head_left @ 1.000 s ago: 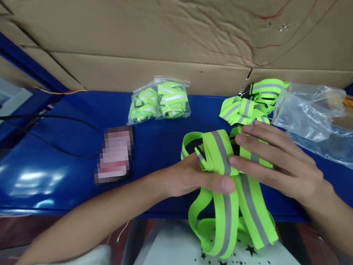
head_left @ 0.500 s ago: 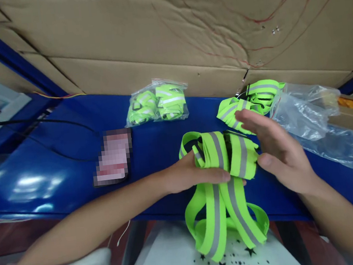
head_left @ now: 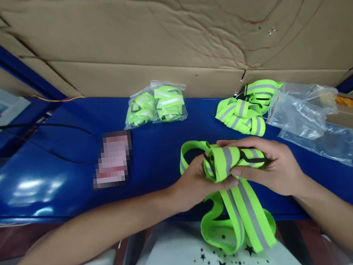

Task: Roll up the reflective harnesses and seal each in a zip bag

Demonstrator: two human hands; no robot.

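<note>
Both hands grip a bundle of neon-green reflective strap (head_left: 221,163) with a grey stripe and black edging parts. My left hand (head_left: 195,183) is closed round its left side, thumb along the front. On the right side, my right hand (head_left: 272,164) is wrapped over the bundle, thumb in front and fingers behind. Loose loops of the strap hang below the hands, over the table's front edge and in front of a white garment with black stars. Another loop sticks out behind my left hand. The fingers behind the bundle are hidden.
More folded green straps (head_left: 241,114) lie at the back right, beside clear plastic bags (head_left: 301,109) and a cardboard box (head_left: 349,108). Two bagged strap bundles (head_left: 156,105) rest at the back middle. A phone (head_left: 112,159) lies left on the blue table (head_left: 55,163), near black cables (head_left: 44,124).
My right hand, open and apart from the bundle before, has come down and closed on its right side. The bundle has turned and looks more compact; the hanging loops have swung right.
</note>
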